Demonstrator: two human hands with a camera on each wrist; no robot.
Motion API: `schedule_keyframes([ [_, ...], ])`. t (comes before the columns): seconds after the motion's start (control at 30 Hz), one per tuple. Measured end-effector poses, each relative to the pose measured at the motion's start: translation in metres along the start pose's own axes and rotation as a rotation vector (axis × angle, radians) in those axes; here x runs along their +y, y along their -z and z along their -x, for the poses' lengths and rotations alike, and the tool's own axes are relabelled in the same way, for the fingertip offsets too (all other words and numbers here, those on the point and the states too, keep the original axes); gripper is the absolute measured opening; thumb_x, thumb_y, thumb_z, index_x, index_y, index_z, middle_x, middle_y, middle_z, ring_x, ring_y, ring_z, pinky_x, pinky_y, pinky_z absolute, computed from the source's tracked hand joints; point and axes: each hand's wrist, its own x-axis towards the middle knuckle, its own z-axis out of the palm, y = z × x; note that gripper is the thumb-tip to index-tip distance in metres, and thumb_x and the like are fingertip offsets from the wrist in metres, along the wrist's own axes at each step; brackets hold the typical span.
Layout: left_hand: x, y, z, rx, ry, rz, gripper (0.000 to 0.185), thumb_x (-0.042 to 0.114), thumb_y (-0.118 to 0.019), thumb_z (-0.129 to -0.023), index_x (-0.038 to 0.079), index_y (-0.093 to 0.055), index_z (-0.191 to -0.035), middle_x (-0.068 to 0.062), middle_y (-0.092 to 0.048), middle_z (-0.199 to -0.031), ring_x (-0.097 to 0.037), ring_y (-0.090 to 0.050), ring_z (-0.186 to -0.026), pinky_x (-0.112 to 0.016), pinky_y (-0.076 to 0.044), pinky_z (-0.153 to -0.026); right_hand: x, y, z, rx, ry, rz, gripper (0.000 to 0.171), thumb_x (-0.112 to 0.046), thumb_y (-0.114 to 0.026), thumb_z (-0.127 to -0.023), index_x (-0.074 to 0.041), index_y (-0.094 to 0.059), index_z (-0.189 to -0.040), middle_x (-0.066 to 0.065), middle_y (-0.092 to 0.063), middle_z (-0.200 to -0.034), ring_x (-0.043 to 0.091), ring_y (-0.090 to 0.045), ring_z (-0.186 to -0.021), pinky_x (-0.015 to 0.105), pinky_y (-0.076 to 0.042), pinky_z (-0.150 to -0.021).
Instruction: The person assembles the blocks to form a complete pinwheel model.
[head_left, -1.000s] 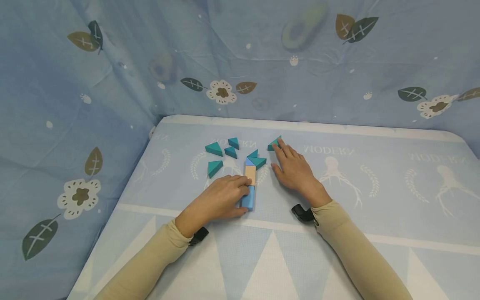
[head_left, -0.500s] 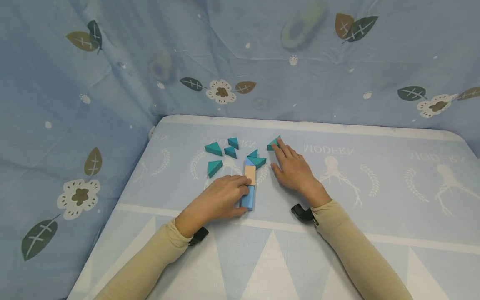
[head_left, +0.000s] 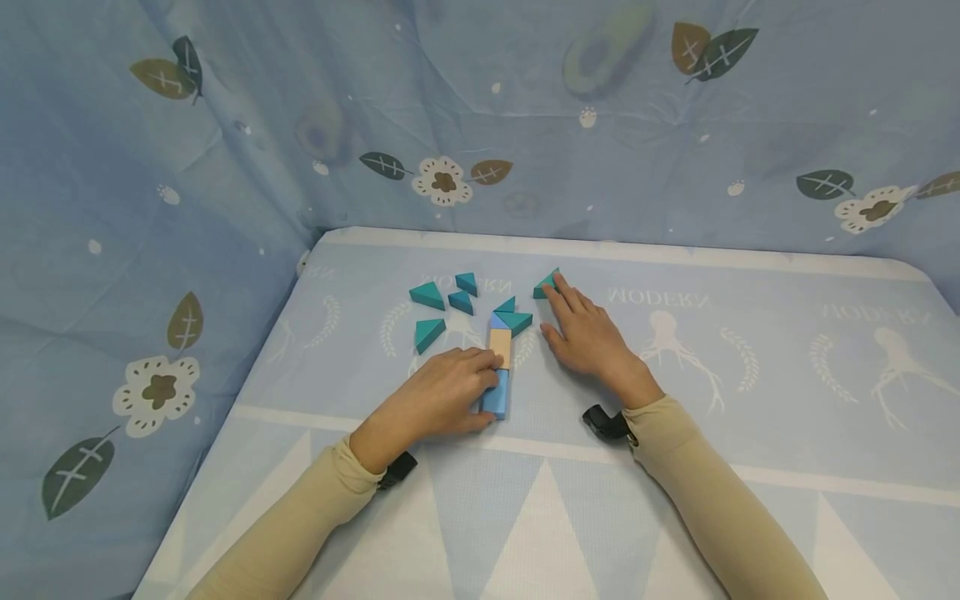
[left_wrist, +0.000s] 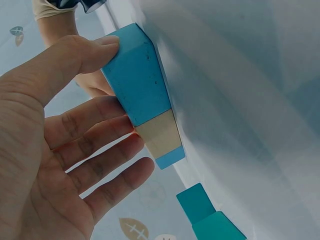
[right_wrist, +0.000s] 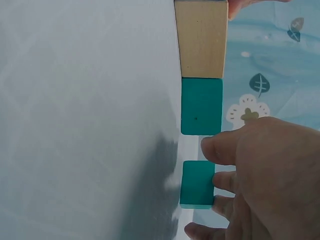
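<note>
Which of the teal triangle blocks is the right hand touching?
The lone teal triangular wooden block farthest right, under the right hand fingertips; the others lie left of it.

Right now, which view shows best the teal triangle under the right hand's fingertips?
The head view: the teal triangle lies whole beside the right hand. The right wrist view shows only one teal side face at the fingers. The left wrist view does not show it clearly.
</note>
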Motion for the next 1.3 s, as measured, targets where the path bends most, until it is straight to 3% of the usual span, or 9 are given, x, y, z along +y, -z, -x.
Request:
schedule_keyframes([
  [0.33,0.0,0.001,0.0,0.001,-0.004,-0.002,0.042,0.038,-0.077,-0.071,0.007,-0.069,-0.098,-0.006,-0.058,-0.116,-0.02,-0.053,-0.109,-0.033,-0.042,-0.09,0.0,0.0,-0.004,0.008,0.021,-0.044,0.058,-0.03,-0.041,-0.098,-0.006,-0.02,-0.147,0.011,-0.008,-0.153,0.037,-0.019,-0.134,0.056,-0.025,-0.1],
  [0.67,-0.002,-0.001,0.0,0.009,-0.009,0.011,0.042,0.039,-0.077,-0.072,0.007,-0.069,-0.098,-0.006,-0.057,-0.116,-0.02,-0.053,-0.107,-0.032,-0.043,-0.09,0.0,0.001,-0.009,-0.021,0.033,-0.106,0.057,-0.033,-0.037,-0.099,-0.008,-0.018,-0.147,0.009,-0.005,-0.153,0.037,-0.013,-0.135,0.057,-0.017,-0.103],
  [1.3,-0.003,-0.002,0.0,0.003,-0.01,-0.006,0.043,0.039,-0.076,-0.071,0.007,-0.069,-0.098,-0.006,-0.057,-0.117,-0.021,-0.053,-0.109,-0.032,-0.042,-0.091,0.001,0.002,-0.014,-0.028,0.063,-0.137,0.054,-0.034,-0.037,-0.099,-0.012,-0.023,-0.147,0.005,-0.009,-0.153,0.035,-0.015,-0.135,0.059,-0.02,-0.101],
])
